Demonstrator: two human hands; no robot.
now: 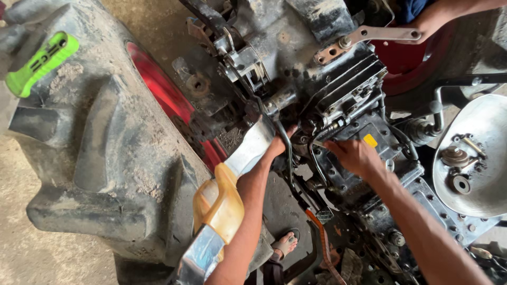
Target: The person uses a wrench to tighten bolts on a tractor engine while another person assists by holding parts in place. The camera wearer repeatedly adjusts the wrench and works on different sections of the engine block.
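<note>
While thin black metal pipes [288, 153] are gripped by left hand [277, 143], greasy tractor gearbox [348, 100] is pressed by right hand [353, 155], fingers curled, grip unclear, work mid-way.

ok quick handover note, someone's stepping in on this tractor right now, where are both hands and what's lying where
Left hand: down in the gap by the thin black pipes; its grip is hidden.
Right hand: fingers on the black gearbox housing beside the yellow tag, holding nothing visible.
Another person's hand holds a flat metal lever at the top.
Loose small parts lie in the metal bowl on the right.
A green-handled tool rests on the big tyre.
Housing is still bolted up; what has been loosened can't be told.
</note>
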